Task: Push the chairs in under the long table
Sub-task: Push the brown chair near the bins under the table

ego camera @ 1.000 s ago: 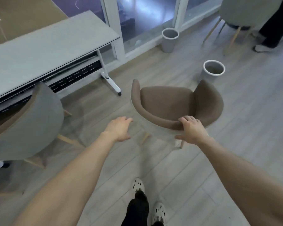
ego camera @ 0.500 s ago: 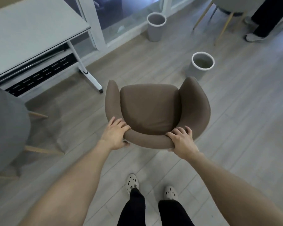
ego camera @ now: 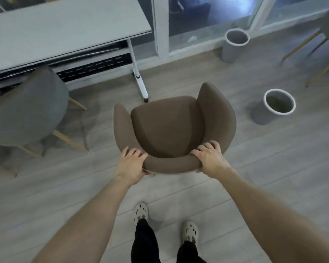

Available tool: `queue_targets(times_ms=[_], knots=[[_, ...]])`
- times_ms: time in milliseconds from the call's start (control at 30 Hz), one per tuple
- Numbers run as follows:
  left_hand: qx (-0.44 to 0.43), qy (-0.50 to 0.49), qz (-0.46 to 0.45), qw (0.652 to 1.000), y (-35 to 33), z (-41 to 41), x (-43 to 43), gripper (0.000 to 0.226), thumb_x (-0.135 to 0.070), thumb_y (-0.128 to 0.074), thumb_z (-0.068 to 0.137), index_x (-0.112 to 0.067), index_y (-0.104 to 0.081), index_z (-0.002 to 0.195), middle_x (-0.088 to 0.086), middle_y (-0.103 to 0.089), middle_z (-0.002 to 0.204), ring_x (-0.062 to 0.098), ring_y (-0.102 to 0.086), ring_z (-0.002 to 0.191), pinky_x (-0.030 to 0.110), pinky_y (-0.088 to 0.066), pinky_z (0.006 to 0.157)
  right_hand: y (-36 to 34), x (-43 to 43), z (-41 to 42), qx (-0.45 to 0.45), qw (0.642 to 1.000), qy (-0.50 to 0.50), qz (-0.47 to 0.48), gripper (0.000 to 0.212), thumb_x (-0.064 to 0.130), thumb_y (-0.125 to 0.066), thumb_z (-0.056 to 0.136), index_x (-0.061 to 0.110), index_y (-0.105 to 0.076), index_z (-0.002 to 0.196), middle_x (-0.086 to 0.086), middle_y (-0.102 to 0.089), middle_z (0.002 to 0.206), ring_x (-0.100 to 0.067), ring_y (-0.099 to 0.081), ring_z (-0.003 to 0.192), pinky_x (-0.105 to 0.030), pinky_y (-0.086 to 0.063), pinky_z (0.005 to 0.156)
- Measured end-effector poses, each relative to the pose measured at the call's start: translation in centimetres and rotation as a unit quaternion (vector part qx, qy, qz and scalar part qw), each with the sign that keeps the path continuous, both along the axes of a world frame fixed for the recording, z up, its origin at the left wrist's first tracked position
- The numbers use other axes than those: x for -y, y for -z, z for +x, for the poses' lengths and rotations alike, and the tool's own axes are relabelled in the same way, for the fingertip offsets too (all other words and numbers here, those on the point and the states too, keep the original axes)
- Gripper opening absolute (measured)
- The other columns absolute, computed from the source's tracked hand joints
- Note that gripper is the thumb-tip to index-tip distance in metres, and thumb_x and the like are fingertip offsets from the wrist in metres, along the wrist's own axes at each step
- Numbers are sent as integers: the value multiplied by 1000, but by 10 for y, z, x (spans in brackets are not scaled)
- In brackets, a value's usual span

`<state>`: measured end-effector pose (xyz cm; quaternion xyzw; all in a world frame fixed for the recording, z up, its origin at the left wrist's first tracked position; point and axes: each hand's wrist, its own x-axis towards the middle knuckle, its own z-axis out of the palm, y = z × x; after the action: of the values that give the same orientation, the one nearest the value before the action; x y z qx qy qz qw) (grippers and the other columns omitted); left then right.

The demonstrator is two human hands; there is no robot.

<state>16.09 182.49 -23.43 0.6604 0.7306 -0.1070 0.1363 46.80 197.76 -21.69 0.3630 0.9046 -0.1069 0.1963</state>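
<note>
Long table [ego camera: 65, 29] upper left, grey chair [ego camera: 25, 109] partly tucked under its edge. Brown chair [ego camera: 171, 128] out on the floor, just past the table's right leg [ego camera: 139, 76], seat facing the window. Two bins [ego camera: 273, 107] to the right. Left grip [ego camera: 131, 164] and right grip [ego camera: 211, 158] both clamped over the brown backrest. No readable writing anywhere.

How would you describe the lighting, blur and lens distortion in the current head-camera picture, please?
Head view: dim, cool indoor light, with a bluish glare patch on the window glass. Wide-angle bending shows at the edges, where the forearms flare out. The grey chair and table at the left look smeared by motion blur, while the brown chair, left hand and right hand are sharper.
</note>
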Motion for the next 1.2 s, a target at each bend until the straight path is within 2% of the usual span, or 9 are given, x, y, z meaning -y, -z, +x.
queue_targets(times_ms=[200,467,733,1200], knots=[[0,-83,-10,997,11,-25,-23,79,-64,-77,84,-26,-53,148,3,-57,147,31,-37,153,54,-10,132,-4,-63,-48,-6,998,-61,11,73,58,-86,76,35,-58,140,2,-63,131,-29,-50,132,-54,-15,125],[25,-102,22,994,19,-89,-114,74,-61,-77,85,-20,-56,143,6,-57,145,34,-39,151,57,-12,132,-3,-173,-119,1,997,-80,15,72,61,-84,77,38,-56,140,4,-61,131,-28,-50,131,-53,-14,125],[36,-129,28,991,16,-172,-209,73,-68,-74,85,-27,-52,142,0,-55,145,29,-35,153,56,-8,132,-4,-279,-209,-5,994,-107,26,72,60,-85,76,37,-58,139,4,-62,128,-26,-51,129,-51,-15,124],[45,-174,21,983,9,-265,-346,75,-58,-78,86,-24,-47,146,4,-49,152,31,-29,156,57,-5,132,-7,-434,-326,-3,988,-153,24,72,58,-85,76,37,-57,139,4,-60,128,-27,-51,130,-53,-16,125]])
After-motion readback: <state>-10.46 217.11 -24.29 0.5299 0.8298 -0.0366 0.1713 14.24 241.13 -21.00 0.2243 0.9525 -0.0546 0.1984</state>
